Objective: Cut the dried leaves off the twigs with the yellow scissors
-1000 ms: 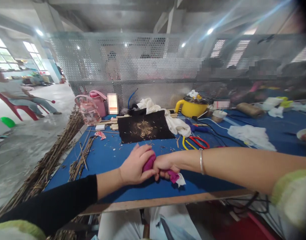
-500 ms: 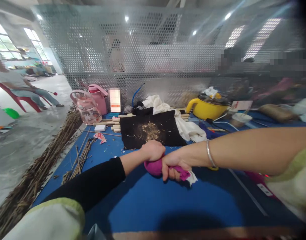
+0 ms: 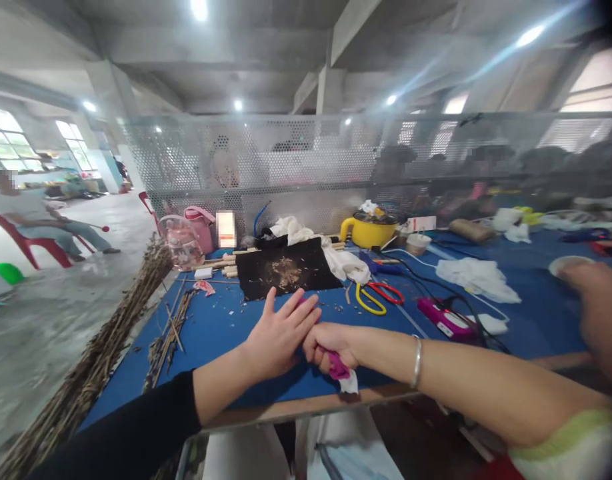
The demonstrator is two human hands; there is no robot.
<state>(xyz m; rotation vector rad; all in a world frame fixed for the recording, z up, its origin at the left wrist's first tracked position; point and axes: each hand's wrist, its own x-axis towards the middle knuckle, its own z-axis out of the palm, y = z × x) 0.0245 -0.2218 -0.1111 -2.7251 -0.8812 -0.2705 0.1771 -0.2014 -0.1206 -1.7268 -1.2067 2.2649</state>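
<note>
In the head view, I see the purple cloth [image 3: 339,365] right at my two hands. My right hand [image 3: 331,347] is curled into a tight fist around it. A purple end pokes out under the fist, with a bit of white cloth [image 3: 349,383] hanging from it. My left hand [image 3: 282,337] is open, with its fingers spread, and lies over the rest of the purple cloth, just beside the fist. A little purple peeks out past its fingers.

The front edge of the blue table [image 3: 221,333] is close below my hands. There is open blue room between my left hand and the thin stems [image 3: 173,327] on the left. Past my fingers lies a black cloth [image 3: 256,270] with brown bits on it. The scissors [image 3: 379,297] and the pink power strip [image 3: 443,319] are beyond my right arm.

My left hand hides most of the purple cloth, so I can't tell its shape or how hard that hand pushes. Another person's hand [image 3: 589,280], by a white bowl [image 3: 561,265], is blurry and cut off on the right.
</note>
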